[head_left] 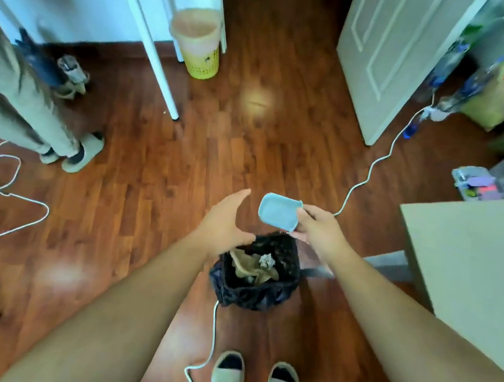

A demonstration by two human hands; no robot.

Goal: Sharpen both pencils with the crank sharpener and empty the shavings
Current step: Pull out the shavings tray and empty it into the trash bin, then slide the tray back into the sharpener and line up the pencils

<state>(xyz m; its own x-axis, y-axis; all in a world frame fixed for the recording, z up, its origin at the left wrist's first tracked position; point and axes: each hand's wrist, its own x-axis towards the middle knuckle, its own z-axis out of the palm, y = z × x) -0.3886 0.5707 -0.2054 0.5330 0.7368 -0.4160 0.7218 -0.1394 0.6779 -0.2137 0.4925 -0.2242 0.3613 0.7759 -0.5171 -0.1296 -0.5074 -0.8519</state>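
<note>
My right hand (317, 225) holds a small light-blue shavings tray (278, 212) by its right end, tipped on its side above the far rim of a black-lined waste bin (256, 293) on the floor. Crumpled brown paper and a grey wad lie inside the bin. My left hand (226, 223) hovers open just left of the tray, fingers spread, touching nothing. The pencils and the crank sharpener are not in view.
A pale table corner (474, 270) juts in at the right. White cables (214, 326) snake across the wooden floor past the bin and my slippered feet. Another person's legs (20, 110) stand at the left. A yellow basket (200, 49) sits by a white table leg. An open door (391, 58) is at the back right.
</note>
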